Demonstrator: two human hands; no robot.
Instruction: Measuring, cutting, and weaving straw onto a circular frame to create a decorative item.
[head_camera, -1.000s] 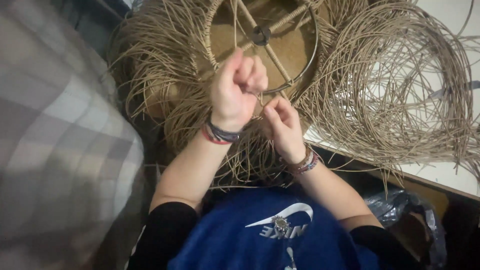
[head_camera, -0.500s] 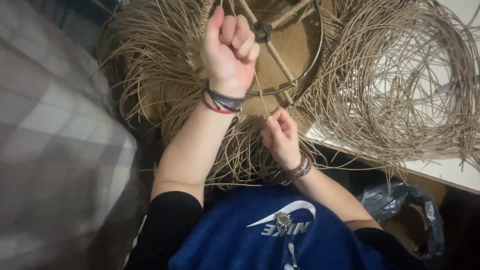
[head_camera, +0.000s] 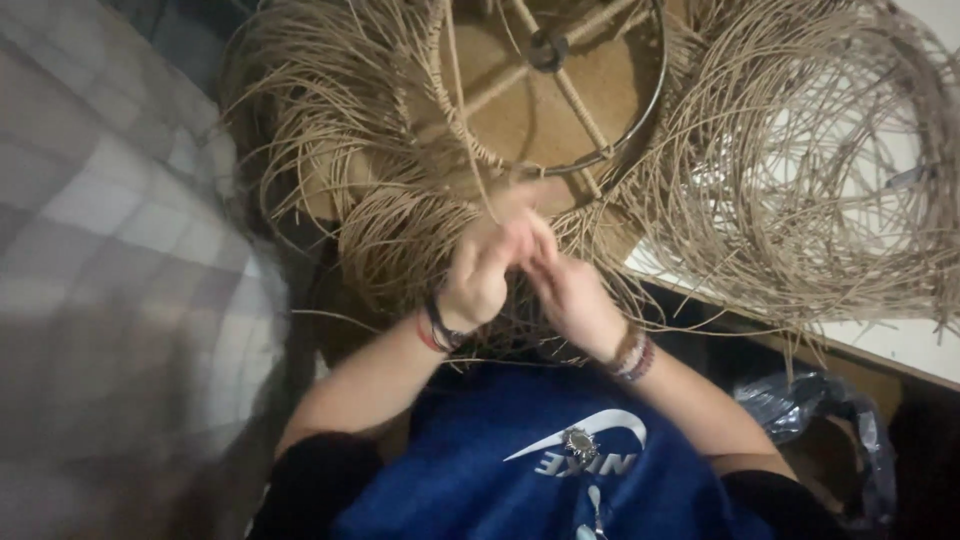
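My left hand (head_camera: 485, 275) and my right hand (head_camera: 572, 300) meet just below a round metal ring frame (head_camera: 640, 120) with spokes, set among long tan cords. Both hands pinch a tan cord (head_camera: 462, 110) that runs from my fingers up across the ring. The image is motion-blurred, so the exact finger grip is unclear. Loose tan cords (head_camera: 330, 180) fan out in thick bundles around the ring. Bracelets sit on both wrists.
A large loose coil of tan cord (head_camera: 830, 180) lies on a white table (head_camera: 900, 345) at the right. A checked grey fabric (head_camera: 110, 260) fills the left side. A dark plastic bag (head_camera: 830, 410) sits under the table edge. My blue shirt (head_camera: 540, 470) is at the bottom.
My left hand, raised high over the ring half a second ago pulling the cord, has come down beside my right hand. The view has also shifted slightly.
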